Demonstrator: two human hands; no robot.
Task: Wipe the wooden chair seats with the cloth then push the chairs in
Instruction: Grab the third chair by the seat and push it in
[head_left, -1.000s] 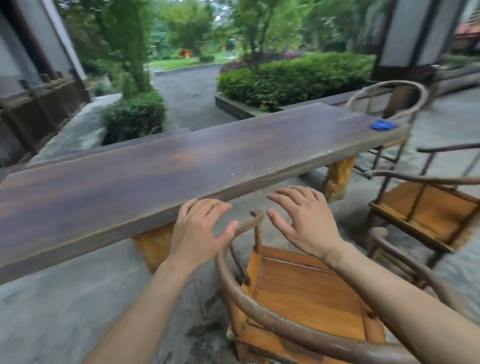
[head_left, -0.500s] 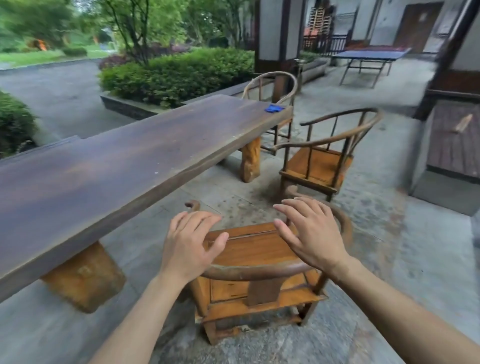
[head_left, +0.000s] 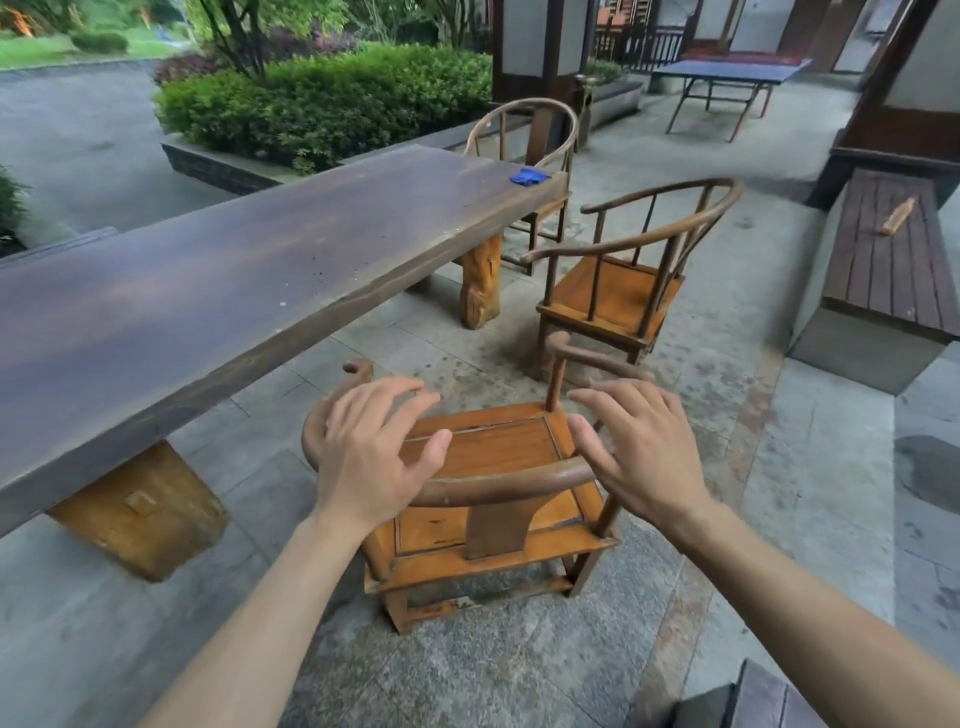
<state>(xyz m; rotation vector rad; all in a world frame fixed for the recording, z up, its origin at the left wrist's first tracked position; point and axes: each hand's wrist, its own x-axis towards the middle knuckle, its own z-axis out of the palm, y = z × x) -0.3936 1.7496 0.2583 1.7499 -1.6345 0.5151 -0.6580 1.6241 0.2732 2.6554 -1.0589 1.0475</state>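
Seemingly both hands, left (head_left: 366, 457) and right (head_left: 636, 447), spread empty over the chair (head_left: 493, 452), contact unclear.

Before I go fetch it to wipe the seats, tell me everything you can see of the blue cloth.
The blue cloth is small, bright blue and soft-looking, lying crumpled in a loose heap rather than folded. It sits on the long dark wooden table, at the far end near the corner, just in front of the farthest round-backed chair. Only the tabletop touches it; neither hand is near. It is too distant to show weave or dampness.

Cloth (head_left: 529, 176) on table (head_left: 218, 291) (far end)
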